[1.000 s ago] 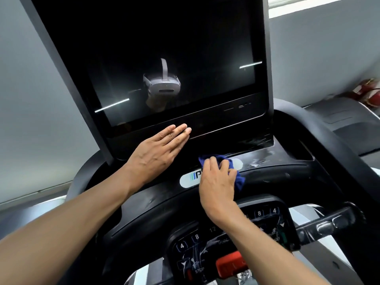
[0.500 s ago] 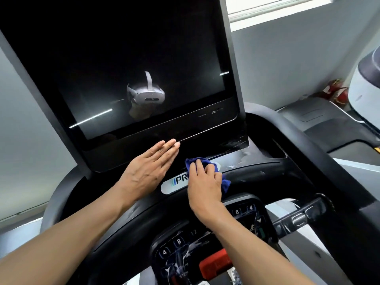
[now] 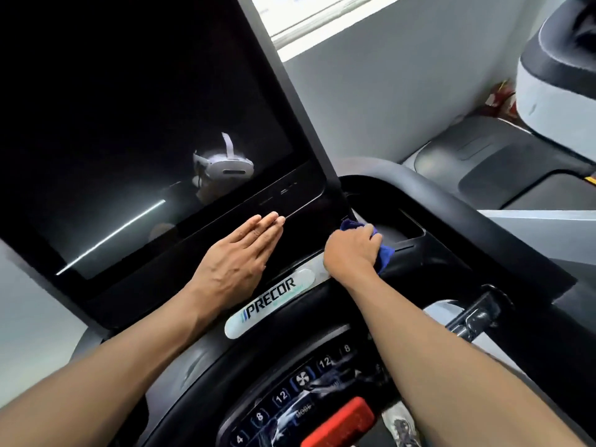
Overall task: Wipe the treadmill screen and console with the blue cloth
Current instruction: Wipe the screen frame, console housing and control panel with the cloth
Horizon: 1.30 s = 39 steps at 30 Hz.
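The treadmill's big black screen fills the upper left and mirrors a white headset. My left hand lies flat with straight fingers on the screen's lower bezel. Below it runs the black console with a white PRECOR badge. My right hand grips the bunched blue cloth and presses it on the console just right of the screen's lower corner, beside a recessed tray. Most of the cloth is hidden under the fingers.
A keypad with numbered buttons and a red stop button sits near the bottom. A black handlebar grip sticks out at the right. A neighbouring machine stands at the far right by the grey wall.
My right hand has slid the cloth rightward, from the badge to the console by the screen's lower right corner. The left hand stays flat on the bezel. The view has swung right.
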Motion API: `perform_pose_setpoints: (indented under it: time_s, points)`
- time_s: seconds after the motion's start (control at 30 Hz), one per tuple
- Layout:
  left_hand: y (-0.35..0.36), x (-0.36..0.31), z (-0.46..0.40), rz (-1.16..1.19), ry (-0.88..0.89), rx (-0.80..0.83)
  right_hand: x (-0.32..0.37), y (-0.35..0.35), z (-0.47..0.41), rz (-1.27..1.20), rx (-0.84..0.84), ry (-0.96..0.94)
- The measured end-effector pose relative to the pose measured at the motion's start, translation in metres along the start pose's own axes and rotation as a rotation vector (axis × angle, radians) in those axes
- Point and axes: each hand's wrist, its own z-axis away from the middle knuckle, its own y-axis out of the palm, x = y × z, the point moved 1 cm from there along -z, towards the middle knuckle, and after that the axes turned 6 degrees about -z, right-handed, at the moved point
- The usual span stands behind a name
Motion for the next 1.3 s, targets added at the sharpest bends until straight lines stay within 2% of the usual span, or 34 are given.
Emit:
perform_pose_setpoints:
  time_s: [0.1, 0.23, 0.3, 0.43, 0.6, 0.77, 0.9, 1.03, 1.1, 1.17, 1.3]
  points:
    - [-0.002, -0.009, -0.016, 0.028, 0.068, 0.017, -0.013, 0.000, -0.003, -0.014, 0.030, -0.044]
    - [0.006, -0.039, -0.014, 0.144, 0.162, 0.064, -0.038, 0.018, 0.019, -0.111, -0.033, -0.194]
    - [0.012, -0.051, -0.004, 0.232, 0.100, 0.125, -0.046, 0.022, 0.026, -0.159, -0.049, -0.259]
    - [0.019, -0.063, 0.011, 0.350, -0.040, 0.229, -0.029, 0.035, 0.052, -0.115, -0.005, -0.596]
    - [0.023, -0.074, 0.022, 0.443, -0.171, 0.266, -0.072, 0.025, 0.027, -0.030, -0.041, -0.448]
    - [0.020, -0.083, 0.021, 0.543, -0.265, 0.307, -0.062, 0.032, 0.028, -0.047, 0.009, -0.751]
    - [0.026, -0.083, 0.022, 0.553, -0.256, 0.308, -0.094, 0.024, 0.014, -0.111, -0.072, -0.696]
    - [0.025, -0.086, 0.021, 0.579, -0.284, 0.307, -0.069, 0.026, 0.033, -0.052, -0.011, -0.799]
    - [0.022, -0.083, 0.019, 0.582, -0.273, 0.351, -0.070, 0.014, 0.019, -0.084, 0.018, -0.731]
    - [0.021, -0.084, 0.019, 0.587, -0.279, 0.340, -0.082, 0.016, 0.017, -0.015, -0.014, -0.667]
    - [0.025, -0.089, 0.021, 0.621, -0.302, 0.336, -0.079, 0.023, 0.035, -0.021, 0.025, -0.717]
